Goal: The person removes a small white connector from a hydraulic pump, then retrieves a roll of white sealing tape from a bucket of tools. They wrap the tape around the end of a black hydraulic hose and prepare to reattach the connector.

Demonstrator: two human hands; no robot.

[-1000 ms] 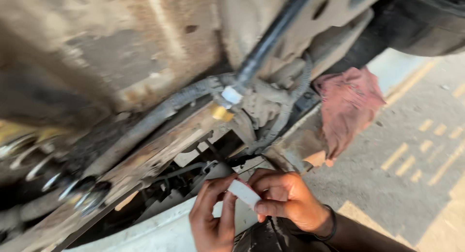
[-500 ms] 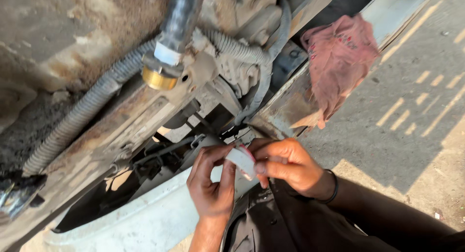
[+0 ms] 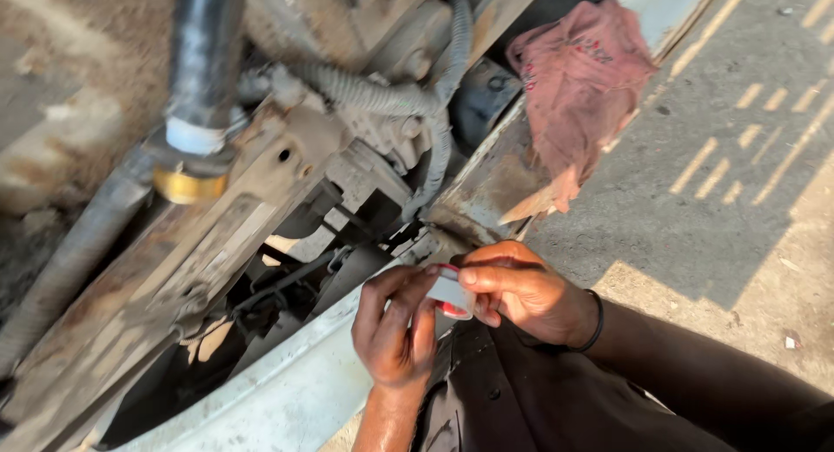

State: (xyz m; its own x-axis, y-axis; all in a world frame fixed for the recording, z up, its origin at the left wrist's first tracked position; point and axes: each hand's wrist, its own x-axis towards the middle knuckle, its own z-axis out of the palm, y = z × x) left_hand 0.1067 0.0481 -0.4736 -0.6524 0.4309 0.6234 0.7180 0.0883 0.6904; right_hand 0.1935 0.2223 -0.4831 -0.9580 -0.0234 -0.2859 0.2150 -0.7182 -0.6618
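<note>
Two greasy hands meet over a small roll of white tape [image 3: 452,293] with a red core: left hand [image 3: 395,330] cups it, right hand [image 3: 521,287] pinches its rim. Above, a black rubber hose [image 3: 204,52] ends in a brass fitting [image 3: 184,185] beside ribbed conduit [image 3: 382,91]; a crumpled pink rag [image 3: 582,78] drapes rusty metal.

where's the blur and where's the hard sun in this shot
Head view: the black hose and rusty frame at left look soft and smeared; hard sun stripes the pavement at right; both hands on the small tape roll stay fairly sharp.
</note>
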